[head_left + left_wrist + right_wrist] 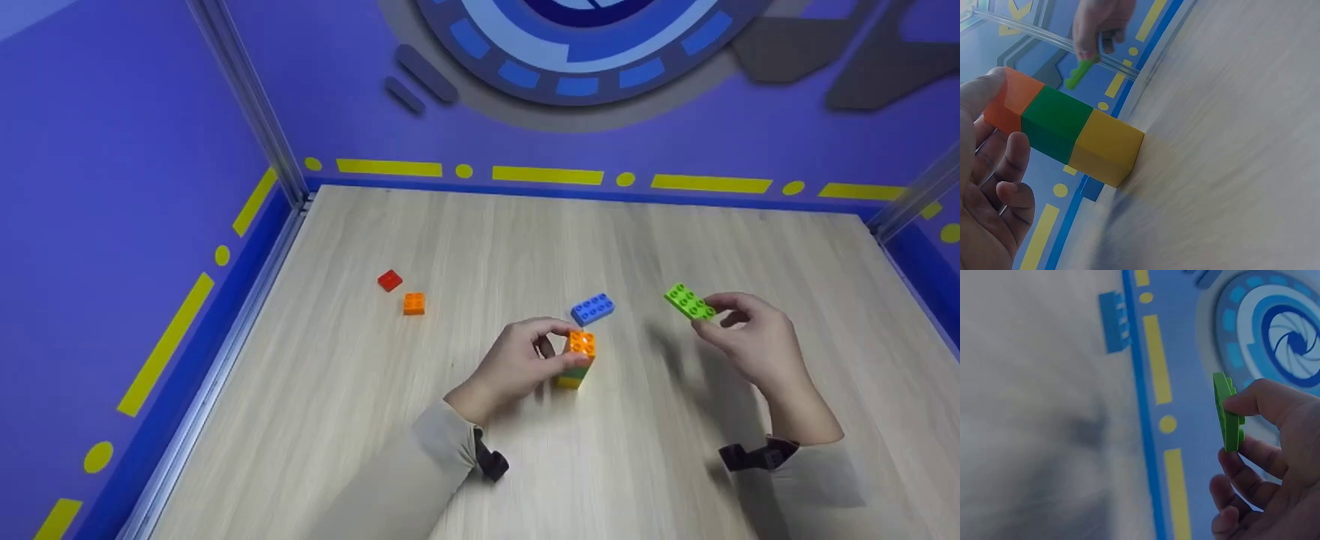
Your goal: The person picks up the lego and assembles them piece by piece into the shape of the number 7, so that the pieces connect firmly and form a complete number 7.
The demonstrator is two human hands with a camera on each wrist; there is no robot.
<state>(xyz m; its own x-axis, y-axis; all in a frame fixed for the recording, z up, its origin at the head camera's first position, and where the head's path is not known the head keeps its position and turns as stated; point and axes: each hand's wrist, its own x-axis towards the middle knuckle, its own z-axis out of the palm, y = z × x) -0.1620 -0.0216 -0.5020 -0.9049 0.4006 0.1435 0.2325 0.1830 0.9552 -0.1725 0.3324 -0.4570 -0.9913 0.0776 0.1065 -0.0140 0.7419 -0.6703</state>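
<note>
Near the middle of the table, my left hand (521,356) pinches the orange top brick (582,343) of a short tower between thumb and fingers. In the left wrist view the tower stacks this orange brick over a green brick (1055,121) and a yellow brick (1107,147), the yellow end at the tabletop. Off to the right, my right hand (757,337) holds a flat lime-green brick (688,301) by one end, studs up, raised above the table with a shadow below. The right wrist view shows the thumb and fingers pinching this thin brick (1226,410).
A blue brick (592,308) lies just behind the tower. Toward the left are a small red brick (390,280) and an orange brick (414,304). Purple-blue walls (390,135) bound the wooden table (480,247) at the back and sides.
</note>
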